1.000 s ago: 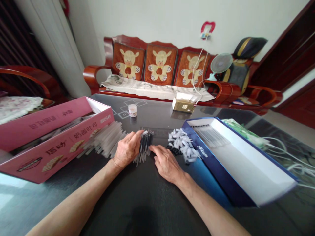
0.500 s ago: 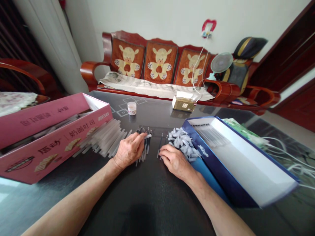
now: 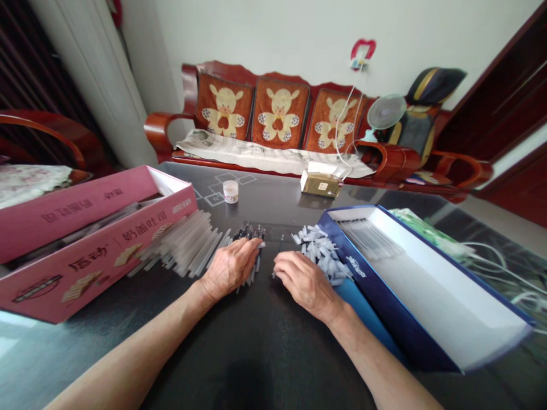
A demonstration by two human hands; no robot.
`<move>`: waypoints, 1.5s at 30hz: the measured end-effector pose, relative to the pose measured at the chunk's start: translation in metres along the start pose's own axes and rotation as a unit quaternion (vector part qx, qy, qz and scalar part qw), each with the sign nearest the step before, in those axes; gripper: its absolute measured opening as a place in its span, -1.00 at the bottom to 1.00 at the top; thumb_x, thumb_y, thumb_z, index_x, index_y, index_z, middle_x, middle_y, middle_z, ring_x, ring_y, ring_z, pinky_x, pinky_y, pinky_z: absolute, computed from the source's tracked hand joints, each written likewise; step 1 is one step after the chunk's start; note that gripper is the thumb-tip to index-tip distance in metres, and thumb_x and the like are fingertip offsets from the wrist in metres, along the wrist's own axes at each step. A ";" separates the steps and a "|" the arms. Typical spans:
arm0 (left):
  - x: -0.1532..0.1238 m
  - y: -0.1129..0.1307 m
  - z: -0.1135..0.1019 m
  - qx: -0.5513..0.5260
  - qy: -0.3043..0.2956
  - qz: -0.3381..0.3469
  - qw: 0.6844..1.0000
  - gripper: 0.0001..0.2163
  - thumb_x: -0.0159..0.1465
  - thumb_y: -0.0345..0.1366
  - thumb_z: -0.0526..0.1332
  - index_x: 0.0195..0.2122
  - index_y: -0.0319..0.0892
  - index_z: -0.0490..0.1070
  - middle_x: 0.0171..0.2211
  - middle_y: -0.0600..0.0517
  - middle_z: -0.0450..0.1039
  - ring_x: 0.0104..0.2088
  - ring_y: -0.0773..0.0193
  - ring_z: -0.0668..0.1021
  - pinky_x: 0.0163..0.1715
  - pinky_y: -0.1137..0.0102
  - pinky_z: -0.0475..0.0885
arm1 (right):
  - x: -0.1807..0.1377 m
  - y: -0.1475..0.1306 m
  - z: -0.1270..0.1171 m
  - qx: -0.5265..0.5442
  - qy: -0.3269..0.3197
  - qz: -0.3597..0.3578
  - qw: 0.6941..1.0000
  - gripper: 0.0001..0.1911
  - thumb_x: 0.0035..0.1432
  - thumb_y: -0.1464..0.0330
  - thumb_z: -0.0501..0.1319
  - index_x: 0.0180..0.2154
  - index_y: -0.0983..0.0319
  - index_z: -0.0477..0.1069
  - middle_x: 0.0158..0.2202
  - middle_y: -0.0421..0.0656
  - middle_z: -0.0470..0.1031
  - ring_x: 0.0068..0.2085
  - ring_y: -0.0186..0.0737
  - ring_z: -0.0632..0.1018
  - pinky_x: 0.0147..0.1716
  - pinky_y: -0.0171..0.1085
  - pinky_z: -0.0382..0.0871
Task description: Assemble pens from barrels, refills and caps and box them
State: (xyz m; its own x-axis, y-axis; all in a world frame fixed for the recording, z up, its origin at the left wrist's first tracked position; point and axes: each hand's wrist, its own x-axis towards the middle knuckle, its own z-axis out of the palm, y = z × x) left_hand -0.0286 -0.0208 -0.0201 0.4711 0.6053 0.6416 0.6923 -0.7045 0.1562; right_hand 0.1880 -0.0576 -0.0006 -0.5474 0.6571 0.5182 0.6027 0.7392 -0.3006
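Note:
My left hand (image 3: 233,265) is closed, with a small white cap (image 3: 262,245) showing at its fingertips. It rests over a row of thin pen refills (image 3: 252,229) with dark tips. To its left lies a fanned stack of translucent plastic tubes (image 3: 188,245). My right hand (image 3: 305,282) is on the dark table with its fingers curled together; what they hold, if anything, is hidden. One thin refill (image 3: 281,240) lies just beyond those fingers. Beside that hand is a heap of small white caps (image 3: 322,253).
A pink carton (image 3: 102,245) stands at left. At right, an open blue box (image 3: 482,319) holds a row of refills. Farther back are a small round tub (image 3: 231,192) and a tissue box (image 3: 321,183). White cables (image 3: 491,256) lie beyond the blue box.
The left hand's fingers, with the small white cap, have drawn down slightly, leaving more of the refill tips showing. The right hand's fingers have shifted a little left. The view has tilted slightly.

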 end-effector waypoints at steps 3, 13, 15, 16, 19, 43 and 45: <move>0.001 0.002 -0.002 -0.014 -0.021 0.008 1.000 -0.72 0.36 -0.35 -0.04 0.05 -0.26 0.27 -0.37 -0.01 0.41 -0.35 0.31 0.49 -0.32 0.46 0.42 | 0.001 -0.003 0.001 0.045 0.147 0.031 0.988 -0.84 0.22 0.49 0.09 -0.18 0.19 0.36 -0.18 -0.09 0.49 -0.10 -0.19 0.50 -0.08 -0.18 0.41; 0.003 0.011 -0.009 -0.017 -0.084 -0.011 0.996 -0.71 0.38 -0.23 -0.03 0.04 -0.16 0.32 -0.38 0.04 0.44 -0.41 0.35 0.52 -0.41 0.50 0.40 | 0.015 -0.002 -0.013 0.324 0.396 0.272 0.815 -0.80 0.16 0.34 0.20 -0.15 0.19 0.31 -0.30 -0.19 0.50 -0.39 -0.34 0.55 -0.34 -0.28 0.49; 0.003 0.012 -0.009 -0.019 -0.085 -0.015 0.996 -0.71 0.38 -0.23 -0.04 0.02 -0.16 0.33 -0.38 0.04 0.44 -0.41 0.34 0.52 -0.41 0.49 0.40 | 0.015 0.000 -0.012 0.335 0.402 0.278 0.805 -0.80 0.15 0.33 0.22 -0.17 0.19 0.32 -0.30 -0.20 0.50 -0.39 -0.35 0.55 -0.33 -0.29 0.49; 0.003 0.012 -0.009 -0.019 -0.084 -0.017 0.996 -0.72 0.38 -0.23 -0.04 0.02 -0.17 0.33 -0.38 0.03 0.44 -0.40 0.34 0.52 -0.41 0.49 0.40 | 0.014 0.001 -0.012 0.339 0.401 0.279 0.804 -0.80 0.14 0.33 0.22 -0.17 0.19 0.32 -0.30 -0.20 0.50 -0.38 -0.35 0.55 -0.32 -0.29 0.49; 0.003 0.012 -0.008 -0.020 -0.082 -0.016 0.996 -0.72 0.38 -0.23 -0.04 0.02 -0.16 0.33 -0.37 0.03 0.45 -0.40 0.34 0.52 -0.40 0.49 0.40 | 0.013 0.003 -0.009 0.346 0.394 0.283 0.803 -0.79 0.13 0.32 0.23 -0.17 0.19 0.33 -0.30 -0.20 0.51 -0.38 -0.35 0.55 -0.32 -0.29 0.49; 0.001 0.016 -0.005 -0.008 -0.066 -0.021 0.998 -0.70 0.38 -0.24 -0.04 0.05 -0.17 0.33 -0.39 0.03 0.45 -0.44 0.37 0.51 -0.46 0.52 0.38 | 0.010 0.016 0.002 0.422 0.392 0.365 0.731 -0.74 -0.01 0.28 0.32 -0.25 0.24 0.44 -0.41 -0.19 0.55 -0.40 -0.31 0.57 -0.39 -0.29 0.47; 0.001 0.016 -0.006 -0.008 -0.063 -0.018 0.998 -0.70 0.38 -0.24 -0.03 0.05 -0.18 0.33 -0.39 0.03 0.46 -0.45 0.37 0.51 -0.46 0.52 0.38 | 0.011 0.016 0.002 0.417 0.394 0.365 0.733 -0.71 -0.03 0.29 0.33 -0.22 0.23 0.42 -0.41 -0.20 0.55 -0.41 -0.32 0.57 -0.40 -0.31 0.47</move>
State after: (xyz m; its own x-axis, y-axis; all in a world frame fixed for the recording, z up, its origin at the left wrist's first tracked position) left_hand -0.0200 -0.0337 -0.0129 0.5118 0.6712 0.5362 0.7017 -0.6867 0.1899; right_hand 0.1905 -0.0381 -0.0017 0.4478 0.8760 0.1794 -0.1761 0.2831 -0.9428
